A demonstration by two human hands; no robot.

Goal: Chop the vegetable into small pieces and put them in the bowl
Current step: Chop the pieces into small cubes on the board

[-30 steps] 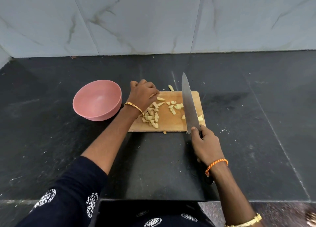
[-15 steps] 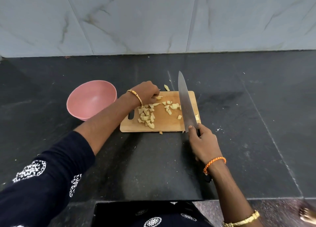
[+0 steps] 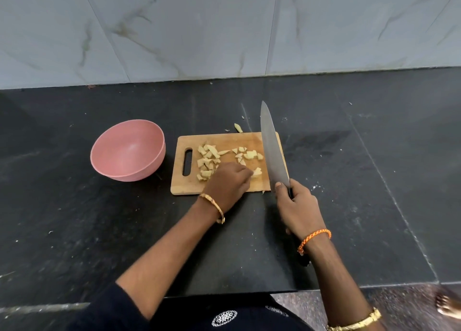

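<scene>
We see a wooden cutting board [image 3: 222,181] on a dark stone counter [image 3: 349,206], handle slot on its left end. Pale chopped vegetable pieces [image 3: 208,159] lie on it in two loose groups: a denser pile near the slot, a smaller scatter toward the right middle. One stray piece [image 3: 238,127] sits on the counter just past the board's far edge.

Left hand [image 3: 228,182] rests palm down on the near half of the board, fingers curled loosely, fingertips [image 3: 248,174] touching a piece [image 3: 257,172] near the blade. We can't tell whether that piece is pinched or only touched.

Right hand [image 3: 298,209] is wrapped closed around the handle of a large chef's knife [image 3: 273,153], thumb up by the heel of the blade. The blade runs along the board's right edge, tip pointing away toward the wall; we can't tell if the edge is touching the wood.

Pink bowl [image 3: 128,151] stands on the counter just left of the board, apart from it, and its visible inside holds no pieces.

Marble-look wall tiles [image 3: 224,31] behind the counter.
</scene>
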